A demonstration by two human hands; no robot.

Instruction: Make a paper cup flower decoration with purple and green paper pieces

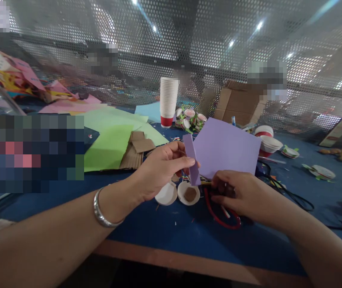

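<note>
Purple paper strip pinched mid-length between thumb and curled fingers of the left hand, over the blue surface, in from its near edge; held close to upright, seemingly to keep both ends free. Right hand curled low over a red loop, perhaps a scissor handle; impossible to tell whether gripping it or only resting against it. Toward the near edge, 2 white round pieces side by side, 1 bearing a brown piece, probably set close for easy reach. Toward the far edge, a larger purple sheet, perhaps lying there to leave working room.
</note>
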